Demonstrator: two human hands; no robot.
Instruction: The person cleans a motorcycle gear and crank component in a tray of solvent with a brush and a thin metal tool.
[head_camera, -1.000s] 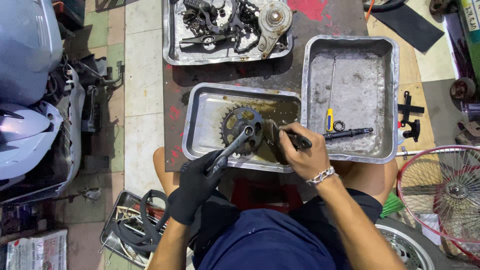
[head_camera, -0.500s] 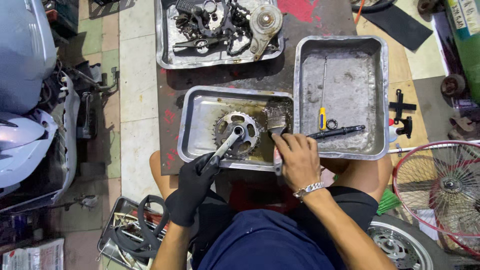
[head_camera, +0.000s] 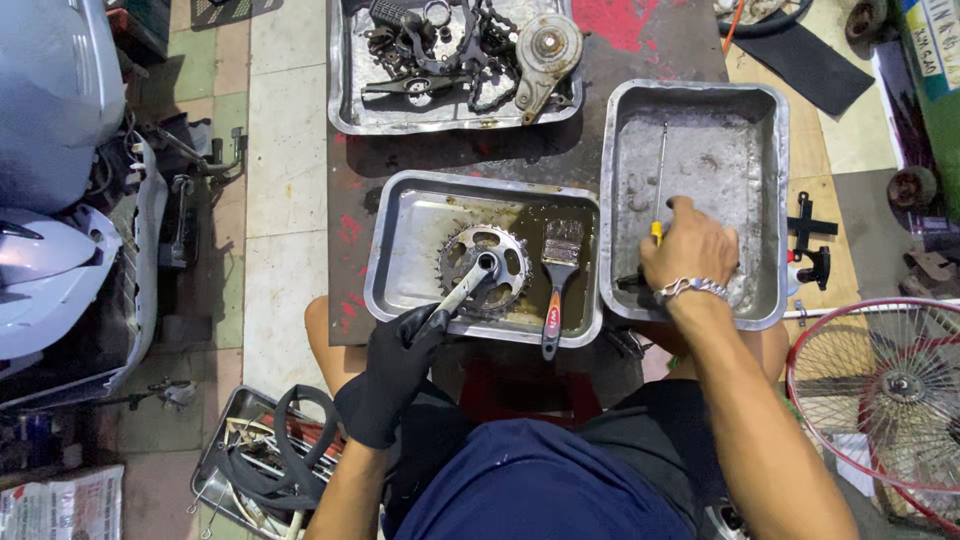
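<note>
On bench: three trays (head_camera: 390, 260) | left hand (head_camera: 395, 365) gripping one crank (head_camera: 470, 280) | right hand (head_camera: 690, 255) grasping screwdriver (head_camera: 660, 175)

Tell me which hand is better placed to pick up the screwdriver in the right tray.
Right. The right hand is already inside the right tray, over the screwdriver handle. The gloved left hand is busy holding the crank arm in the middle tray.

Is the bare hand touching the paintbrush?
Apart. The head view shows the right hand inside the right-side metal tray, while the paintbrush lies alone in the middle tray, with tray rims between them.
</note>
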